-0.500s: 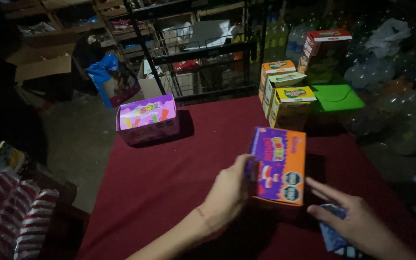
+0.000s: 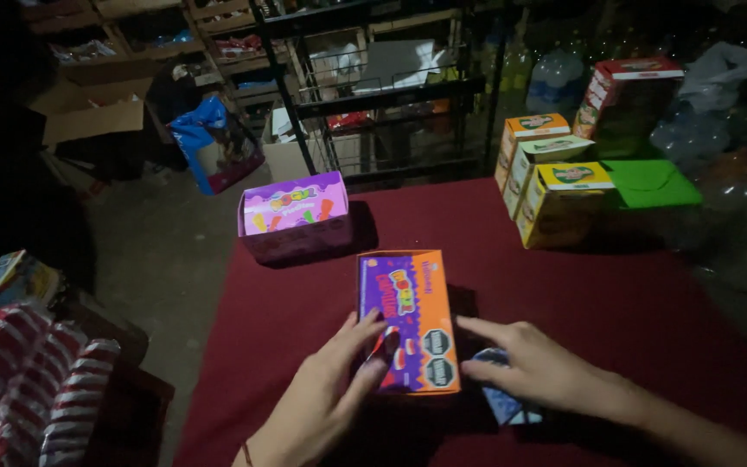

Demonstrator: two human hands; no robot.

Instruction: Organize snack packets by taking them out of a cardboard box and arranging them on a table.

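Fingers (image 2: pixel 365 333) of the left hand (image 2: pixel 326 393) lie spread and slightly curled against the near left edge of a purple and orange carton (image 2: pixel 406 318), which rests flat on the dark red cloth of the bench (image 2: pixel 607 294), about midway across and close to the person. On the other side, the right hand (image 2: pixel 533 363) has its fingers loosely apart, the index stretched toward the carton's near right corner and touching or almost touching it; the palm presses on a small blue patterned packet (image 2: pixel 503 402) lying on the cloth just right of the carton. Neither hand grips anything. Farther back on the left part of the bench stands an open purple and pink display box (image 2: pixel 294 214), well apart from the carton. At the far right, three yellow boxes (image 2: pixel 555 186) stand in a row beside a green folder-like piece (image 2: pixel 650 182). Red and white striped packets (image 2: pixel 45 389) lie off the bench at the left.
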